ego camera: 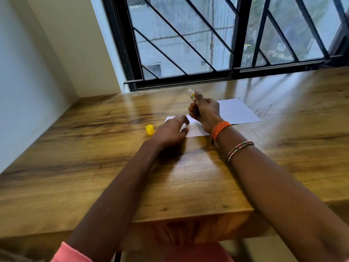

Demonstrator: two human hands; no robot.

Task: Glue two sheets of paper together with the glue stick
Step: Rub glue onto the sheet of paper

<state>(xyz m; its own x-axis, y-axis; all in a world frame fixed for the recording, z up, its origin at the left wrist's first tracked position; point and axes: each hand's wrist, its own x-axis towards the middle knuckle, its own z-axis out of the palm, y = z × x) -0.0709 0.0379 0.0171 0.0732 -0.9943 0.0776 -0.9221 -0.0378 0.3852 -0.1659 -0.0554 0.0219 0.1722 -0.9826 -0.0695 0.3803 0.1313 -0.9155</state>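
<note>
My right hand is shut on the glue stick, held upright above the table with its uncapped white tip pointing up and away. Beneath it lies a small white sheet of paper. My left hand rests palm down on that sheet's left edge, fingers spread, holding nothing. A second, larger white sheet lies flat just behind and to the right, partly hidden by my right hand. The glue stick's yellow cap stands on the table just left of my left hand.
The wooden table reaches left to a white wall and back to a black-barred window. Its front edge has a notch near my body. Bracelets circle my right wrist.
</note>
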